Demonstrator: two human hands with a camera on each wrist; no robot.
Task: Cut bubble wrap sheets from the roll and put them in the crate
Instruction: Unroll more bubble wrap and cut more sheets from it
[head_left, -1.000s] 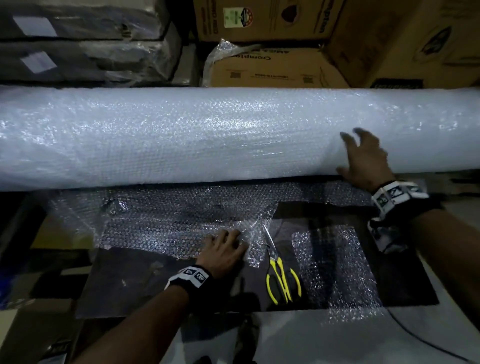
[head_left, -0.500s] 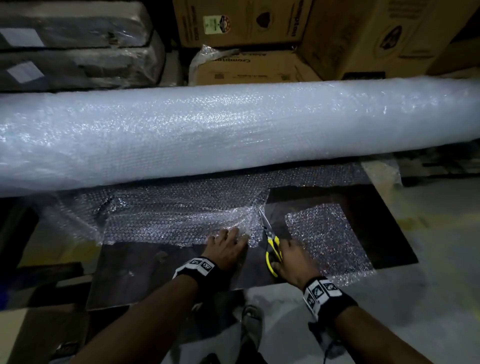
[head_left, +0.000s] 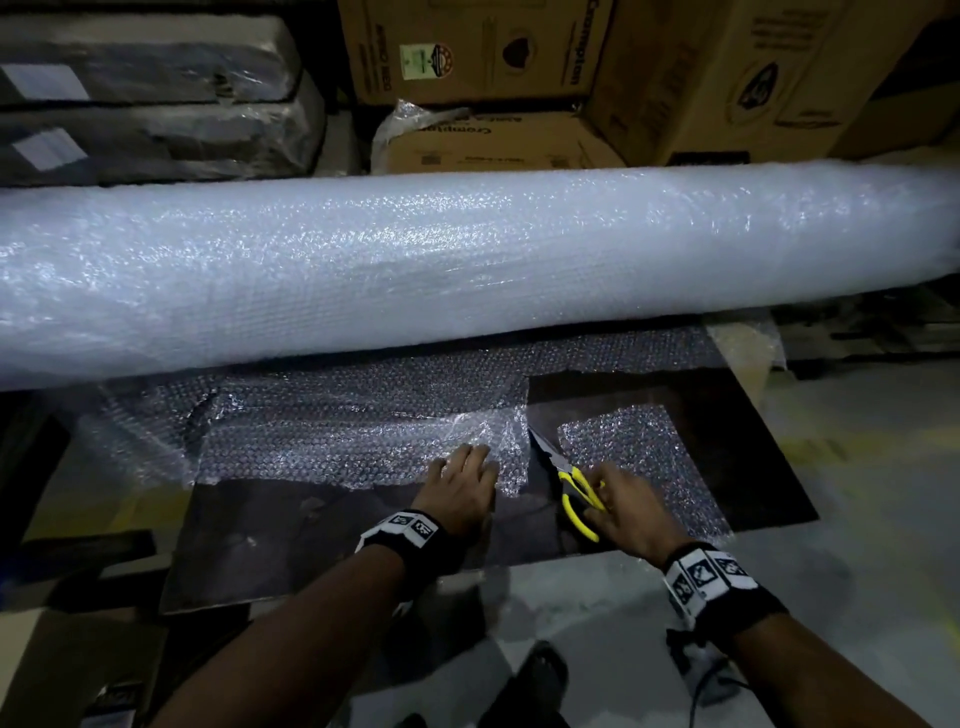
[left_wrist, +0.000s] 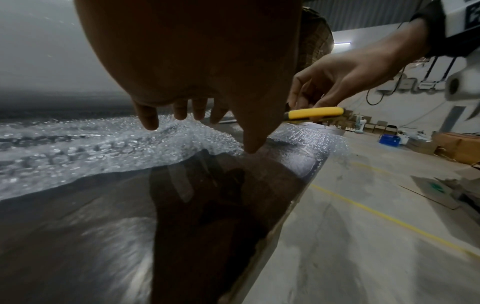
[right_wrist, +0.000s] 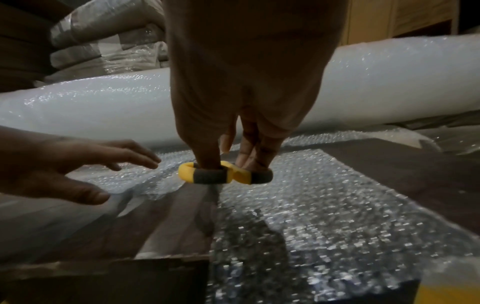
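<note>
A long white bubble wrap roll lies across the far side of a dark board. Its unrolled sheet spreads over the board. My left hand rests flat, fingers straight, on the sheet's near right corner. My right hand has its thumb and fingers through the loops of yellow-handled scissors, blades pointing at the sheet's right edge. A separate cut piece of bubble wrap lies under and right of that hand. No crate is clearly in view.
Cardboard boxes and wrapped dark bundles are stacked behind the roll. Grey concrete floor with yellow lines lies right of the board. A small blue bin stands far off.
My right hand left the roll, came down to the scissors and put its fingers through the handles. The left hand stayed on the sheet. The head view shifted slightly.
</note>
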